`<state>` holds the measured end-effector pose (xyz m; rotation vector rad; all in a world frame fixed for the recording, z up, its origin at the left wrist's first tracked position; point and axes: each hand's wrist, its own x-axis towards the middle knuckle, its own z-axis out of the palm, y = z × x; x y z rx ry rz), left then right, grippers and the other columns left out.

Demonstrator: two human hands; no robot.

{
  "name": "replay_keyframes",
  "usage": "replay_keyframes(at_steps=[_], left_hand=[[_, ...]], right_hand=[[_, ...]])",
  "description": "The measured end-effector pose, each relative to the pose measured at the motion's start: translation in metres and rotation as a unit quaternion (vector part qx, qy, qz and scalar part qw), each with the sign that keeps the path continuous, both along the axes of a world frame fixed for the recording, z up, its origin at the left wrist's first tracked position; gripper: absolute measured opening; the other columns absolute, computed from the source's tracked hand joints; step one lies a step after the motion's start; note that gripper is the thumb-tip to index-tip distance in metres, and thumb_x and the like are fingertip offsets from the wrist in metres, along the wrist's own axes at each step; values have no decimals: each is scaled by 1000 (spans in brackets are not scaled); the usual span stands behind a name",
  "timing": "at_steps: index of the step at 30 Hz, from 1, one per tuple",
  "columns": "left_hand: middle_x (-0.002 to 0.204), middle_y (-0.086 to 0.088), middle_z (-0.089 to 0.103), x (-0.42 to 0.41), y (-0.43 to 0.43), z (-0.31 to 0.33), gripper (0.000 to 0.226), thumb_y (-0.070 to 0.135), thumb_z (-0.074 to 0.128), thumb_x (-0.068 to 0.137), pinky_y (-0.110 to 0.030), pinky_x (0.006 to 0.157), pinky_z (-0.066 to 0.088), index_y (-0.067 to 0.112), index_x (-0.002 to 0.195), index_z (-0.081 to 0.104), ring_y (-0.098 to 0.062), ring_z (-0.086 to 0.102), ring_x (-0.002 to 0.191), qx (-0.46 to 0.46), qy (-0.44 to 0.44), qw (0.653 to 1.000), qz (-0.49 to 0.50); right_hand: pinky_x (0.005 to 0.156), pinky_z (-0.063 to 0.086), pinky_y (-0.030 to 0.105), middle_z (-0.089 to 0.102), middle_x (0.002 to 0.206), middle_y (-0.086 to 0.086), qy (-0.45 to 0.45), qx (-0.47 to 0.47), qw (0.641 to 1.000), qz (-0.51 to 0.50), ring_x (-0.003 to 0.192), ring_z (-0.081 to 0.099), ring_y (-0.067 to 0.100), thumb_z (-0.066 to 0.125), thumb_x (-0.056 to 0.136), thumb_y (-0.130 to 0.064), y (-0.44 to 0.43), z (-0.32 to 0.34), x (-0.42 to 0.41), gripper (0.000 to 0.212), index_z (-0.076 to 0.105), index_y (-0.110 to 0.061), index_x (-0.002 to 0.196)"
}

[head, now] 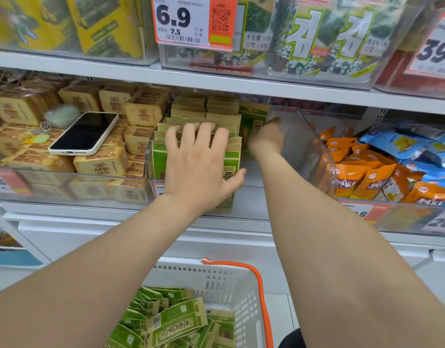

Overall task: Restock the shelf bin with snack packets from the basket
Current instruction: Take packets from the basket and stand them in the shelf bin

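A clear shelf bin (314, 144) holds rows of upright green and kraft snack packets (216, 109). My left hand (198, 164) lies spread over the tops of the front rows, fingers straight and thumb against the front packet. My right hand (266, 139) reaches into the bin's emptier right side and grips one upright green packet (254, 119); its fingers are mostly hidden. Below, a white basket (216, 275) with an orange handle holds several loose green packets (176, 320).
A phone (84, 133) with a keyring lies on tan packets (101, 164) in the left bin. Orange and blue packets (367, 172) fill the right bin. The shelf above (241, 82) hangs low over the bins, with seaweed packs and price tags.
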<state>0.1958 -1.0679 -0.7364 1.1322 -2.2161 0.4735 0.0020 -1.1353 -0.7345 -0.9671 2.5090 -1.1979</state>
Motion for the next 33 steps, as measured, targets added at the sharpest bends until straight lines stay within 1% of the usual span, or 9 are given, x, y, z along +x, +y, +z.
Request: replay_keyframes(at_steps=[5, 9, 11, 13, 18, 23, 28, 31, 33], left_hand=[[136, -7, 58, 1, 0, 1, 76, 77, 51, 82, -55, 107, 34, 20, 131, 57, -34, 51, 120, 2, -6, 1000, 0], [136, -7, 57, 2, 0, 1, 76, 78, 51, 82, -56, 107, 34, 20, 132, 56, -34, 50, 120, 5, -6, 1000, -2], [136, -6, 57, 2, 1, 2, 76, 78, 51, 82, -55, 108, 34, 21, 132, 56, -34, 50, 121, 6, -5, 1000, -5], [137, -6, 57, 2, 1, 2, 76, 78, 51, 82, -56, 108, 33, 21, 133, 55, -34, 50, 122, 8, -6, 1000, -7], [139, -6, 56, 3, 3, 2, 78, 80, 50, 83, -56, 109, 33, 21, 134, 54, -34, 49, 125, 11, -6, 1000, -9], [140, -6, 55, 3, 3, 3, 78, 81, 50, 84, -57, 111, 32, 22, 135, 53, -34, 49, 128, 14, -6, 1000, -11], [141, -7, 54, 4, 1, 2, 83, 83, 50, 84, -57, 110, 32, 21, 139, 49, -34, 48, 126, 12, -17, 1000, -8], [145, -9, 50, 5, 2, 4, 92, 83, 58, 81, -58, 111, 32, 20, 146, 43, -35, 49, 127, 21, -12, 1000, -19], [145, -9, 48, 6, 2, 6, 95, 80, 67, 78, -58, 112, 32, 21, 147, 41, -35, 49, 127, 30, -1, 999, -34]], right_hand=[[88, 46, 34, 55, 142, 19, -2, 3, 999, 35, 129, 57, 35, 63, 101, -21, 3, 2, -1, 70, 20, -3, 152], [84, 48, 31, 65, 131, 14, 56, 69, 989, 115, 122, 63, 34, 65, 97, -13, 0, -4, -5, 39, 54, -10, 134], [94, 49, 35, 61, 138, 12, 52, 119, 976, 174, 126, 60, 33, 65, 95, -12, 1, -9, -3, 54, 48, -18, 146], [102, 47, 38, 51, 149, 12, 44, 151, 964, 216, 132, 54, 33, 64, 96, -15, 1, -13, -2, 71, 31, -26, 159], [118, 32, 41, -5, 171, 13, 32, 172, 958, 225, 153, 26, 37, 58, 101, -13, 2, -12, -7, 86, 4, -30, 165], [101, 42, 37, 41, 158, 9, 65, 193, 939, 276, 134, 49, 31, 56, 103, -31, 8, -18, -10, 71, 17, -29, 163], [93, 48, 39, 56, 143, 7, 83, 221, 937, 257, 121, 58, 29, 60, 98, -33, 13, -15, -8, 65, 31, -27, 156], [80, 48, 36, 65, 126, 8, 130, 223, 937, 234, 102, 62, 26, 57, 97, -31, 17, -12, -12, 41, 55, -20, 136], [83, 49, 35, 65, 125, 12, 151, 216, 936, 232, 101, 60, 29, 51, 99, -24, 29, -4, -9, 33, 61, -15, 129]])
